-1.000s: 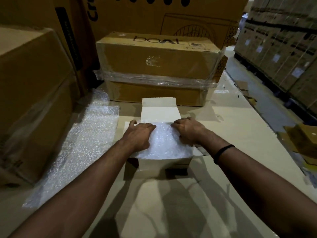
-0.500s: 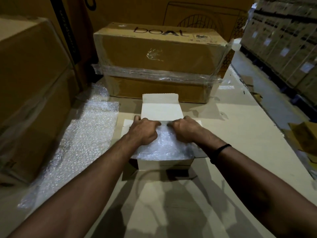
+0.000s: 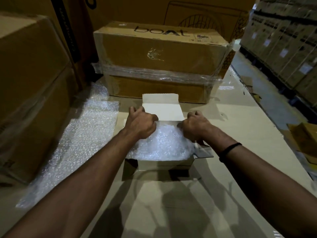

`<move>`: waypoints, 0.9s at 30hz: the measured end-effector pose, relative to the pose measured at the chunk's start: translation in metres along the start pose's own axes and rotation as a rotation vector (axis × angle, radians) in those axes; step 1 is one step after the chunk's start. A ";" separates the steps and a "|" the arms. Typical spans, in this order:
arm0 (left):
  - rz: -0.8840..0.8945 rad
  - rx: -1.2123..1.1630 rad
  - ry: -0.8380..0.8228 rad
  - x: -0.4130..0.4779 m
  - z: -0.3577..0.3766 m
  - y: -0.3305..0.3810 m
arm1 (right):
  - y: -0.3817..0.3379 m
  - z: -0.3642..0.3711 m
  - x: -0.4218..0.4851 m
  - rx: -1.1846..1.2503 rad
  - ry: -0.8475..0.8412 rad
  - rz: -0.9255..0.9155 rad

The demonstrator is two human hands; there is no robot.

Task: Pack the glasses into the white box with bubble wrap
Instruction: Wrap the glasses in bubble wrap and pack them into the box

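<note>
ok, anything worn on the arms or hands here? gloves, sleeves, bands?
No gloves and no sleeves in view: both forearms are bare. The left hand wears nothing visible. The right hand has a thin black band around the wrist. No rings or watch visible.

Bubble wrap (image 3: 161,145) in white box (image 3: 164,164); spare sheet (image 3: 75,140) lies left

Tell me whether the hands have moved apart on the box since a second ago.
Yes. The left hand and right hand have spread toward the far corners of the white box, uncovering more bubble wrap between them.
</note>
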State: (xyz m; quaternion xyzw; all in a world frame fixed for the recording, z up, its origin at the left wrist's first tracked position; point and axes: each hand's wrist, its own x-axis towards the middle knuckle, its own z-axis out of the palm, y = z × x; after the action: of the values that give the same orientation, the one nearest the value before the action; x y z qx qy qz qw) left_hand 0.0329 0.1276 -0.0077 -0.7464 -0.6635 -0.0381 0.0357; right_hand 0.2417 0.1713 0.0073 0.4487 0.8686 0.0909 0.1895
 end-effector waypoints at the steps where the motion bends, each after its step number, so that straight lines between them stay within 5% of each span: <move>1: 0.009 -0.004 0.003 0.002 -0.001 0.002 | -0.003 0.003 0.002 0.000 -0.017 0.001; 13: 0.020 -0.021 -0.348 0.010 0.009 0.015 | -0.017 0.008 0.014 -0.025 -0.005 -0.024; 19: -0.054 -0.173 -0.048 0.006 -0.012 -0.007 | 0.007 0.001 0.002 0.206 0.091 0.032; 23: -0.017 -0.008 -0.228 0.000 -0.013 -0.017 | 0.011 0.002 0.002 0.111 0.013 0.020; 27: -0.010 0.039 -0.198 -0.004 0.000 -0.009 | 0.000 0.010 0.004 0.055 -0.023 -0.047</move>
State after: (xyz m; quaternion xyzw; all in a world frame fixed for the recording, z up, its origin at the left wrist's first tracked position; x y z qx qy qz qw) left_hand 0.0237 0.1250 -0.0085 -0.7423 -0.6681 0.0483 -0.0157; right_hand 0.2441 0.1749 -0.0032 0.4341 0.8789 0.0573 0.1892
